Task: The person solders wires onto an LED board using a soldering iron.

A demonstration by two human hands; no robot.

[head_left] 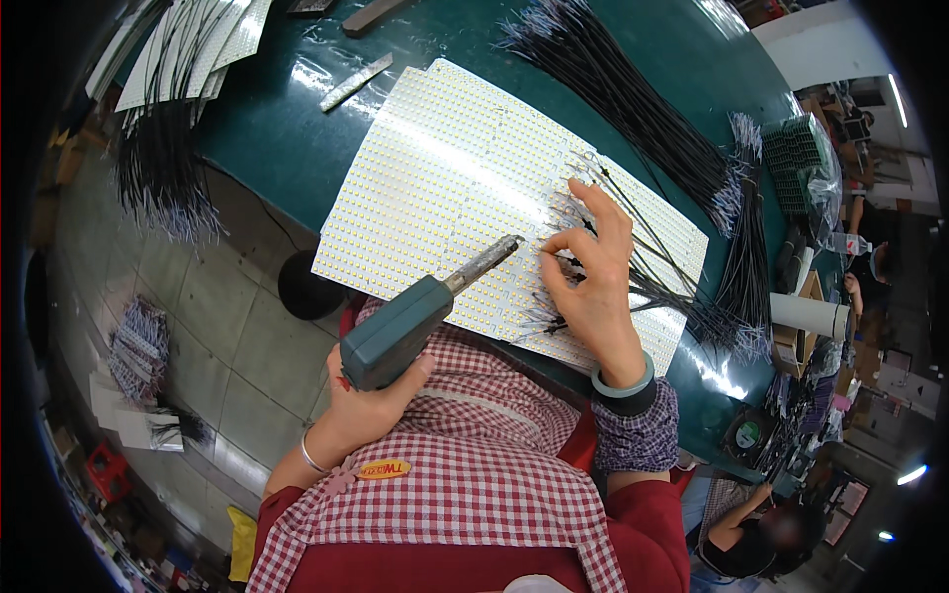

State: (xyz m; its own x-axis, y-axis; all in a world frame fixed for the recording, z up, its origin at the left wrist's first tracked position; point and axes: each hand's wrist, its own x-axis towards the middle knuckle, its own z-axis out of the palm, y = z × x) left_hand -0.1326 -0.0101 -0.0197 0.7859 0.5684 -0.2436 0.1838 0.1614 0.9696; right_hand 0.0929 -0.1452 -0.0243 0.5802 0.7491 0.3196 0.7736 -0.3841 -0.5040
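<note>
My left hand (371, 407) is wrapped round a dark green soldering gun (397, 331). Its metal tip points up and right, close over a white LED board (415, 183) dotted with small yellow chips. Beside that tip, my right hand (603, 282) pinches thumb and forefinger together at the end of a thin black wire, the other fingers raised. Several black wires (643, 252) with pale, stripped ends lie across the right part of the board, passing partly behind my right hand. Exactly how the wire end meets the board is too small to tell.
Thick bundles of black wires (633, 89) lie on the green table (287, 138) behind the board and to its right. More boards (222, 74) with wires hanging down sit at the far left edge. A metal strip (356, 82) lies nearby. Another person (741, 539) sits at lower right.
</note>
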